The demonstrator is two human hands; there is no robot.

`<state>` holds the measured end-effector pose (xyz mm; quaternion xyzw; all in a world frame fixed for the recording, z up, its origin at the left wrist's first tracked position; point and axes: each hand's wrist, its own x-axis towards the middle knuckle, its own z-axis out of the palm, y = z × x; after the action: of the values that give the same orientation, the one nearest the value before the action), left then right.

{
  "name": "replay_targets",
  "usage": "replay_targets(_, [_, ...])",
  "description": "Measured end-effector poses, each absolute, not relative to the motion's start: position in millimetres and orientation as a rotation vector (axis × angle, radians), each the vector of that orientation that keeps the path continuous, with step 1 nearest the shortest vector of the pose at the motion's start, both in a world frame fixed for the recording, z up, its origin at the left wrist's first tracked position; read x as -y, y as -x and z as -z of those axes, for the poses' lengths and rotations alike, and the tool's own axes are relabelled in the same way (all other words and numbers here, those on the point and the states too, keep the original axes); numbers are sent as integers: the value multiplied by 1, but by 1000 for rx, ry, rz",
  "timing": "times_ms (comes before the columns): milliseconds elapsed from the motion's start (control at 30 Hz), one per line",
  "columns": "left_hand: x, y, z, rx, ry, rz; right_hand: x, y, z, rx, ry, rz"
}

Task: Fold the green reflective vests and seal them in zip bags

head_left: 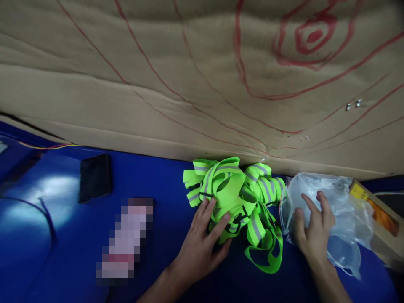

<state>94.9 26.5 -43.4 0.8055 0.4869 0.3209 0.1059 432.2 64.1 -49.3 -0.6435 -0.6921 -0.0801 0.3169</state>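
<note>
A heap of neon-yellow reflective straps (229, 181) with grey stripes and black buckles lies on the blue table surface. My left hand (202, 242) rests against the front left of the heap, fingers spread on the straps. A loop of strap hangs loose at the heap's lower right. To the right of it is a crumpled clear plastic bag (344, 214). My right hand (315, 227) is over the bag's left side with fingers apart and slightly bent; whether the fingertips touch the plastic I cannot tell.
Brown paper (158, 97) with red drawn lines rises behind the table (170, 181). A cardboard box (389, 235) with a yellow label sits at the far right. A dark flat object (95, 177), a pixelated device (128, 240) and a thin black cable (49, 219) are on the left.
</note>
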Motion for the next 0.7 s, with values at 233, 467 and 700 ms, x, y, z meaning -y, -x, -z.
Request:
replay_targets(233, [-17, -97, 36, -1480, -2331, -882, -63, -442, 53, 1830, 1645, 257])
replay_targets(467, [-23, -99, 36, -1487, -2301, -980, -64, -439, 52, 1830, 1683, 282])
replay_targets(700, [-25, -95, 25, -1541, -2075, -1166, -64, -430, 52, 1861, 1606, 274])
